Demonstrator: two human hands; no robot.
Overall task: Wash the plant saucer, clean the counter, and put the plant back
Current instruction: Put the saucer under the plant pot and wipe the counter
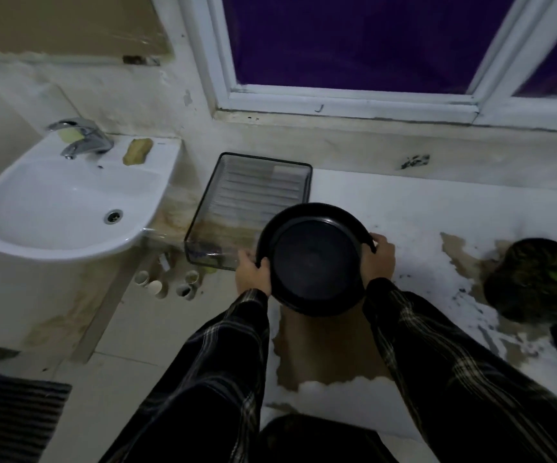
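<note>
- Step in hand, by my read: saucer lifted off the desk, on its way to the wash. Not at the sink yet.
- Black plant saucer [315, 262] is held up over the desk [420, 208], tilted so its inside faces the camera. It overlaps the near corner of the mesh tray [223, 208] in view; can't tell if they touch.
- Left hand [253, 274]: grip closed round the saucer's left rim, thumb hooked over the edge.
- Right hand [381, 255]: grip closed on the right rim, fingers wrapped behind, thumb on top.
- Sink [53, 208] sits well to the left, basin bare, tap [81, 137] at the back. Something yellowish that may be a sponge [137, 151] lies on the sink ledge right of the tap.
- Plant [537, 279] stands on the desk at the far right, well apart from the saucer.
- Desk surface shows a brown patch [323, 349] right under the saucer, more brown staining near the plant, plus dark specks scattered between. That's the clean-up part, not yet started.
- Next move calls for: carry the saucer left across the gap to the basin, keep it level enough that any leftover water or grit doesn't spill on the floor, free one hand for the tap.
- Risk: mesh tray is in the path; clear it on the way over.
</note>
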